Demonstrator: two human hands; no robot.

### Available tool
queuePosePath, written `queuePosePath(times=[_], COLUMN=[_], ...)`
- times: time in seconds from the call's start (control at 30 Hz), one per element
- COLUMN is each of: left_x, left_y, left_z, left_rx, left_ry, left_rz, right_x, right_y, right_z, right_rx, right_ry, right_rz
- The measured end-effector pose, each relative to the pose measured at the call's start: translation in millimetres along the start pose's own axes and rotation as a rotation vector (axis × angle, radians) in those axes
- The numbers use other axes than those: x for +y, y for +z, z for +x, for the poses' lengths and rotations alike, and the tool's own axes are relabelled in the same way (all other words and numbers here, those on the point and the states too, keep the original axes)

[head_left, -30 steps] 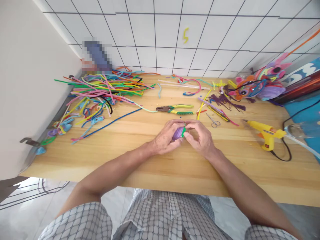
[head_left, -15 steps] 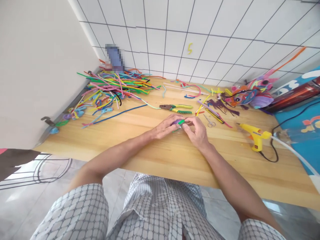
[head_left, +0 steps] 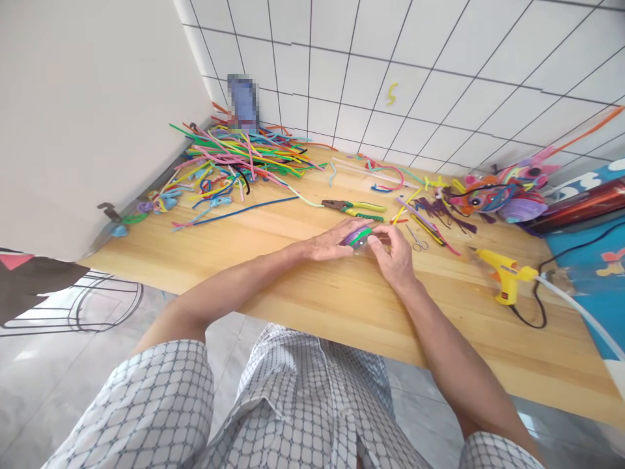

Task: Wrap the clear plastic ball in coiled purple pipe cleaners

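Between my two hands, above the wooden table, is a small rounded piece with purple, a bright green strip and a shiny, clear-looking lower part. My left hand holds its left side, with the fingers over the far side and the thumb in front. My right hand is curled at the right side, thumb and fingertips by the edge; whether they press on it is hard to see. Just beyond my hands lie pliers with yellow and green handles. Small scissors rest right of my right hand.
A big heap of coloured pipe cleaners covers the back left. A yellow glue gun with its cord lies at the right. Behind it stand colourful pipe-cleaner figures. A yellow cutter knife lies near the scissors. Tiled wall borders the back.
My left thumb has come down off the green strip, and my hands sit slightly farther apart, so more of the piece shows. The whole view has shifted a little.
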State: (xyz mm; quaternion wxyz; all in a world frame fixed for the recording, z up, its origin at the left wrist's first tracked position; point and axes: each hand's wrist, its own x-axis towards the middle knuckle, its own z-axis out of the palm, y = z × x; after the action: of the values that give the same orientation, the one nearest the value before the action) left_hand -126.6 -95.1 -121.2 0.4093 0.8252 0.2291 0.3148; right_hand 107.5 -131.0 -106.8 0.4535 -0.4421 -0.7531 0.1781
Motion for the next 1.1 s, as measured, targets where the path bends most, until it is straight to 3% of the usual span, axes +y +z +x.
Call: queuePosePath(times=[0.3,0.43,0.67,0.8,1.1], left_x=[-5.5,-4.4,6.7,15.2,23.2], left_y=[-1.4,1.6,8.9,9.0,7.6], left_z=[-4.5,-6.4,-10.7,-13.3,-12.6], left_rx=[-0.053,-0.001,0.219,0.210,0.240], left_ry=[0.021,0.044,0.175,0.245,0.210], left_rz=[-0.005,0.027,0.258,0.360,0.398], right_x=[-5.3,-6.4,-7.6,-9.2,-12.9], right_y=[-2.3,-3.0,-2.3,-2.2,-1.0], right_z=[0.3,-0.4,-3.4,-3.7,-5.9], right_rx=[-0.030,-0.032,-0.033,-0.034,-0.021], right_ry=[0.074,0.068,0.002,-0.022,-0.028], right_rz=[0.020,0.009,0.017,0.023,0.008])
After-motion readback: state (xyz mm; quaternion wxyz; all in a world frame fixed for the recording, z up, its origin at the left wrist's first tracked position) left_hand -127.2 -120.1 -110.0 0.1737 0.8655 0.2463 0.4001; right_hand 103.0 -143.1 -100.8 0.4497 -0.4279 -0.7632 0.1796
